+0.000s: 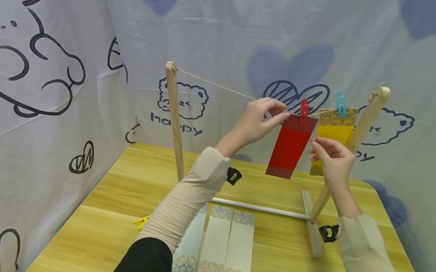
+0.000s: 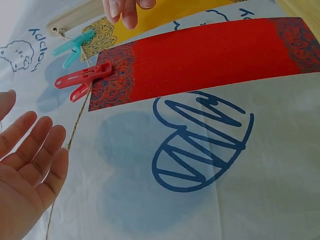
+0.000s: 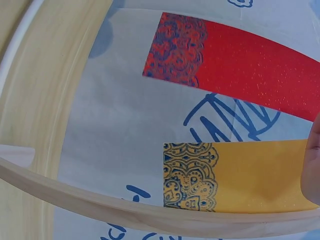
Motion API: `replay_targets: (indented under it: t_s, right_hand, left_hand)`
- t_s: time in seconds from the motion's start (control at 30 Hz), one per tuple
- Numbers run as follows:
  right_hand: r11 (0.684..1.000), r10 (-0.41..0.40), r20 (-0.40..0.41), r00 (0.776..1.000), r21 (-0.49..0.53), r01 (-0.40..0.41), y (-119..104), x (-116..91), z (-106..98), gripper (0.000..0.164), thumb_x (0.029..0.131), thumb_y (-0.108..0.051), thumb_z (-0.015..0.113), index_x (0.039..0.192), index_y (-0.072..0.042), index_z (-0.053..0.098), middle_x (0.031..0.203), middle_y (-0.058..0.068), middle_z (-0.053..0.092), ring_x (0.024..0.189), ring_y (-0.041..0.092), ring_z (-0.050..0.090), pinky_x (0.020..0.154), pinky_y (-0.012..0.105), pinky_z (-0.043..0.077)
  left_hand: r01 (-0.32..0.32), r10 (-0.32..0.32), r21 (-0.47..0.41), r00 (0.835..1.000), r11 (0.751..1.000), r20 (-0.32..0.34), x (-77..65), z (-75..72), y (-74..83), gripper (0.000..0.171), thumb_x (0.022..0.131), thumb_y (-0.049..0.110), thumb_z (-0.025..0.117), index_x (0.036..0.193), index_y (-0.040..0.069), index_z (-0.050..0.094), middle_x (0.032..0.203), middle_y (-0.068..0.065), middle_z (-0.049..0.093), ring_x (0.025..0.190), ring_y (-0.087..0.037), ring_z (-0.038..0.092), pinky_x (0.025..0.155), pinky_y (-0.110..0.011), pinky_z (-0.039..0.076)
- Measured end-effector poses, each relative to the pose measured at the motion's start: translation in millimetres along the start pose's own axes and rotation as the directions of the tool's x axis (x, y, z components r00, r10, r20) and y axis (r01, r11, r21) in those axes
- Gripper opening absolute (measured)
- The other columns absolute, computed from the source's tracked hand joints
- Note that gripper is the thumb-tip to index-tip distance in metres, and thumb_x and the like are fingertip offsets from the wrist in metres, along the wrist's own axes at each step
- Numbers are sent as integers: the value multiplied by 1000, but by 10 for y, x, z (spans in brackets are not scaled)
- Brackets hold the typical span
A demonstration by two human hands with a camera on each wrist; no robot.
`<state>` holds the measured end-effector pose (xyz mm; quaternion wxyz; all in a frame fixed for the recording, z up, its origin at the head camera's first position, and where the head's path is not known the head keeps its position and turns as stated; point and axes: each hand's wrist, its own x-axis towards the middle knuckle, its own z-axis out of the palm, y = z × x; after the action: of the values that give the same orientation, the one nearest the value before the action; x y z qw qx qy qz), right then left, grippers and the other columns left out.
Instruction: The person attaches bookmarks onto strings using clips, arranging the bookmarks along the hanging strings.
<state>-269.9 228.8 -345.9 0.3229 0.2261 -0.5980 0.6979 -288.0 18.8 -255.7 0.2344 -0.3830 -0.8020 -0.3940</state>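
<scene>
A red patterned paper strip (image 1: 290,148) hangs from a string (image 1: 215,83) by a red clothespin (image 1: 304,112). To its right, a yellow patterned strip (image 3: 260,175) hangs by a light blue clothespin (image 1: 340,103). My left hand (image 1: 261,119) is beside the string, left of the red clothespin. Its fingers look relaxed in the left wrist view, close to the string; whether they touch it I cannot tell. My right hand (image 1: 331,159) hovers in front of the yellow strip, near the red strip's right edge, with loosely bent fingers and nothing visible in them.
Two wooden posts (image 1: 175,122) carry the string, joined low down by a white rod (image 1: 262,208). Several pale patterned strips (image 1: 240,244) lie on the wooden table (image 1: 112,231). A yellow clothespin (image 1: 142,222) is left of them, partly behind my left sleeve. A printed cloth (image 1: 228,35) hangs behind.
</scene>
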Motion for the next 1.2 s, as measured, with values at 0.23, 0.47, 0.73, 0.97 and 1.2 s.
replay_targets:
  t_s: [0.23,0.47,0.73,0.97,1.2]
  right_hand:
    - [998,-30,-9,1000,49,30,27,-51,5,14,78,17,57,90,23,56,76,8,66,57,15,59,48,19,49]
    - [998,-51,4,999,47,50,36,-122,27,14,78,16,58,90,24,55,75,10,66,55,15,58,46,19,47]
    - [997,-44,20,999,69,43,-30,-240,102,14,78,22,52,90,28,50,78,10,66,56,13,57,48,18,48]
    - [996,-44,36,998,75,41,-57,-344,177,12,76,25,50,88,30,49,75,13,66,57,14,58,48,19,48]
    - [999,-9,46,999,36,7,-38,-441,208,13,78,22,52,89,28,50,78,6,67,59,14,60,48,18,48]
  left_hand:
    - [16,-17,-36,999,999,-27,-124,-6,-80,19,87,14,59,100,0,64,97,-9,62,82,-14,55,66,-17,45]
    - [14,-18,-58,997,998,-81,-275,-9,-172,17,86,10,60,96,-3,64,92,-10,63,78,-16,55,64,-15,45]
    - [36,-42,-69,995,997,-91,-489,4,-242,17,87,10,59,98,-1,64,90,-9,63,78,-14,56,64,-16,46]
    - [55,-65,-92,991,994,-113,-690,23,-316,16,87,9,59,97,-2,64,90,-10,63,78,-15,56,63,-20,48]
    - [119,-132,-112,984,987,-117,-890,56,-425,15,86,8,59,95,-2,64,87,-10,63,76,-17,56,61,-24,49]
